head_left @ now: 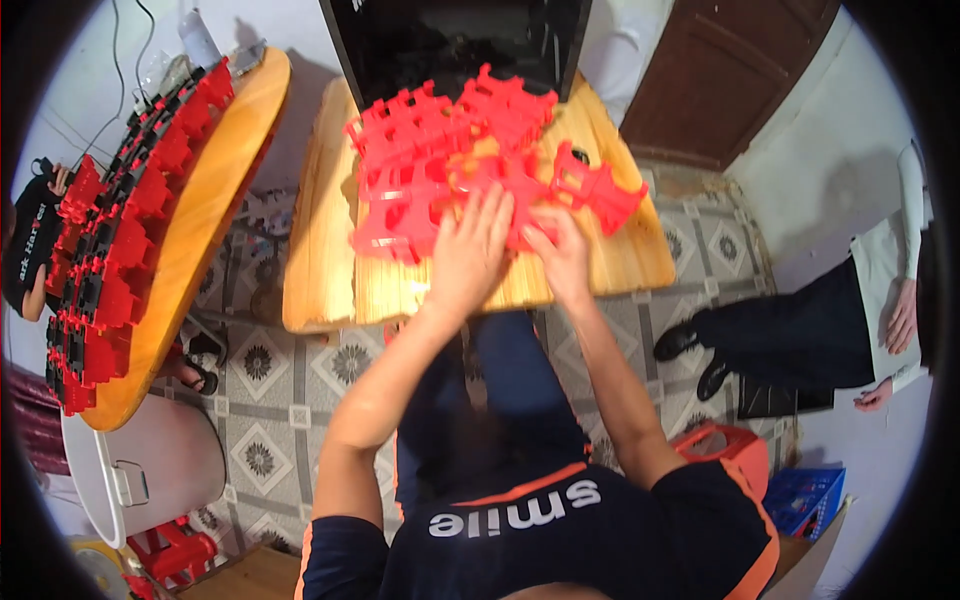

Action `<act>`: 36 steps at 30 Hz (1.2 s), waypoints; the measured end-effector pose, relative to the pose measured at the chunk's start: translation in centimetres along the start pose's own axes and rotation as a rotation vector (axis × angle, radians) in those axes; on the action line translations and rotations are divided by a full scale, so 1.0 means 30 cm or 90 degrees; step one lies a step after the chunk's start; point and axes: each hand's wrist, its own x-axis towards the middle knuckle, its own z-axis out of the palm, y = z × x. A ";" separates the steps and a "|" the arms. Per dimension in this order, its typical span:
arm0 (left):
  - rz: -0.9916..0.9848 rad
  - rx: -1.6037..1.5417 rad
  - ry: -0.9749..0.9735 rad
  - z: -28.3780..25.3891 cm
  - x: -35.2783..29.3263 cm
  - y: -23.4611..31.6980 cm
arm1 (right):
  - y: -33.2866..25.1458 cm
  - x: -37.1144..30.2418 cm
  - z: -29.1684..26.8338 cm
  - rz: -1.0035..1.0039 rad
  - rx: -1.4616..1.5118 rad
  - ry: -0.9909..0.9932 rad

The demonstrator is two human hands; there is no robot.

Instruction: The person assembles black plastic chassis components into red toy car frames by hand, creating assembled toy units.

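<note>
Red openwork plastic parts (400, 185), linked or piled together, cover much of the small wooden table (325, 285) in front of me. My left hand (472, 243) lies on their near edge, its fingers stretched forward and pressed on the red plastic. Close beside it, my right hand (562, 252) has its fingers bent round the near edge of a red plastic part (520, 215). That part is blurred, and my hands hide some of it. One red piece (605, 195) sticks out toward the table's right side.
A black open-fronted box (460, 45) stands behind the table. At left, an oval wooden table (215, 210) carries rows of red and black parts (125, 240), with a person (35, 240) beyond. A white bin (160, 470) stands below it. Another person (790, 335) stands at right.
</note>
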 end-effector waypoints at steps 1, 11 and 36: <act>0.001 -0.020 -0.023 0.005 0.015 0.022 | -0.013 -0.008 -0.060 -0.028 -0.060 0.013; -0.085 -0.221 -0.002 -0.107 0.099 -0.061 | -0.372 0.016 -0.126 -0.087 -0.134 0.014; -0.731 -1.203 0.577 -0.251 -0.322 -0.274 | 0.410 1.510 0.746 -0.144 -0.757 -0.352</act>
